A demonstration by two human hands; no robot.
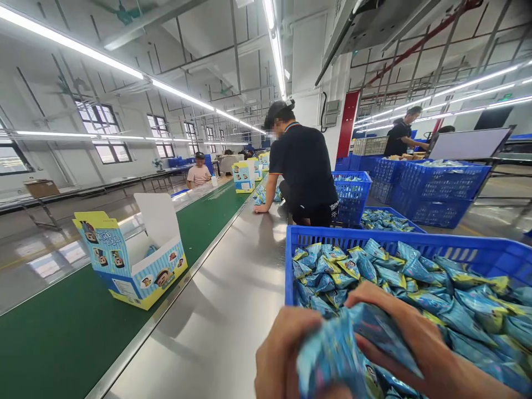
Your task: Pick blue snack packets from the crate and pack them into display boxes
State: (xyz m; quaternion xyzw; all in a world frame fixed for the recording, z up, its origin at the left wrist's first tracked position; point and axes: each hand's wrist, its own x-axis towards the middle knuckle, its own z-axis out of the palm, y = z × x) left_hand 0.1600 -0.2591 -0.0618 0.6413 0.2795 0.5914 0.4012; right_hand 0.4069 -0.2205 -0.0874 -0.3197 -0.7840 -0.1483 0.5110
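Observation:
Both my hands hold a bunch of blue snack packets (344,354) at the bottom of the view, over the near corner of a blue crate (357,237). My left hand (282,357) grips the bunch from the left, fingers curled round it. My right hand (411,338) is closed over its top and right side. The crate is full of several more blue and yellow packets (436,293). An open blue and yellow carton (133,257), lid flap up, stands on the green conveyor belt (62,338) to my left.
A steel table top (224,299) runs between belt and crate. A person in a dark shirt (303,166) leans on it ahead, beside more blue crates (352,195). More cartons (243,176) stand down the belt. Other people work at the far left and right.

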